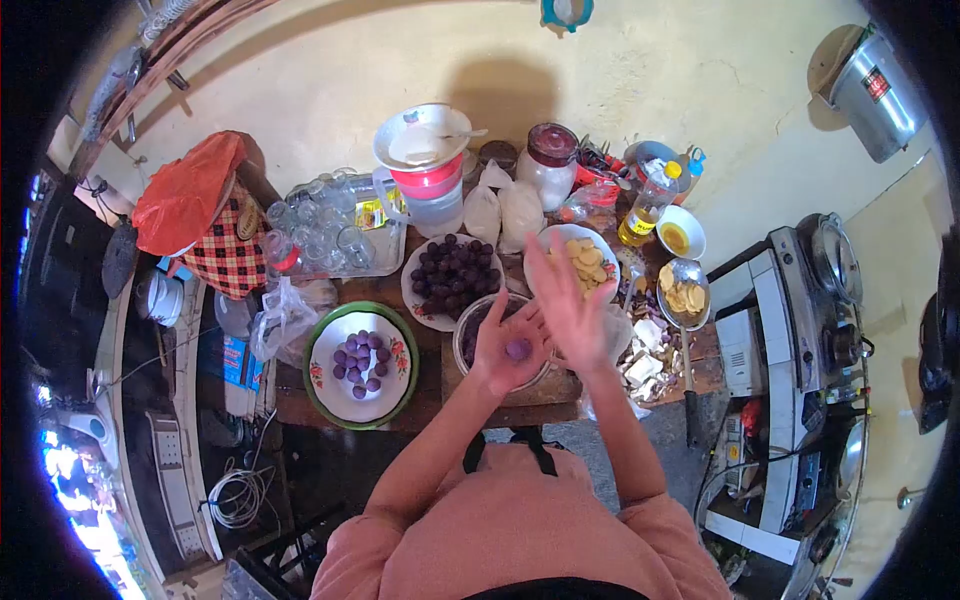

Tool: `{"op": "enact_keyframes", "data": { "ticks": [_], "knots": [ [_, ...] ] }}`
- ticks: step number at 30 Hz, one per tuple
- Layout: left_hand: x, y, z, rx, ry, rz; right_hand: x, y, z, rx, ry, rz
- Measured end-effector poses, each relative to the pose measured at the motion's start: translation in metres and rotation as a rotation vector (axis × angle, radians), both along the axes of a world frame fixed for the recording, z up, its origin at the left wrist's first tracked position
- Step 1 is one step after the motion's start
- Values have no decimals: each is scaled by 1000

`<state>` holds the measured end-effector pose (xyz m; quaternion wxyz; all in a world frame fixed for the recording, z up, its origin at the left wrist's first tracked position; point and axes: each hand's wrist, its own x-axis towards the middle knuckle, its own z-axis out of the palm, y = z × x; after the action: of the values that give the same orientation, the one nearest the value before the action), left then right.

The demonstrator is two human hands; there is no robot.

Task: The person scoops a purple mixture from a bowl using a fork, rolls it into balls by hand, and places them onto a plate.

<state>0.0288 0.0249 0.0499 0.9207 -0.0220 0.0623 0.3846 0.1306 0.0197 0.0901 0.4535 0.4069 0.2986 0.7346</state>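
A small purple ball (518, 349) rests on the open palm of my left hand (508, 345), which is held palm up over a bowl of purple dough (468, 335). My right hand (572, 310) is raised just to the right, flat with its fingers stretched out, slightly blurred and holding nothing. To the left, a flowered white bowl with a green rim (322, 392) holds several purple balls (360, 362). Behind my left hand stands a plate of darker purple balls (455, 278). A plate of yellow slices (585, 262) is partly hidden behind my right hand.
Glass jars (325, 225) fill a tray at the back left, beside a water jug (433, 205). An oil bottle (645, 210) stands at the back right. A long-handled skimmer (689, 375) lies near white chunks (645, 365). A stove (800, 290) is at the far right.
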Motion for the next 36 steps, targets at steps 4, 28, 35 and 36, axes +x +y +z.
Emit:
{"op": "enact_keyframes", "data": {
  "ticks": [4,28,35,36],
  "knots": [
    [-1,3,5,18,-64,3,24,10,6,442,-2300,-940],
    [-157,-30,-83,10,1643,274,-4,-29,-21,919,-2987,-1118],
    [-209,-42,-100,552,2379,34,65,-68,-63,464,-3236,-674],
    [-214,-44,-102,587,2377,97,72,-73,-72,401,-3282,-607]
  ]
}}
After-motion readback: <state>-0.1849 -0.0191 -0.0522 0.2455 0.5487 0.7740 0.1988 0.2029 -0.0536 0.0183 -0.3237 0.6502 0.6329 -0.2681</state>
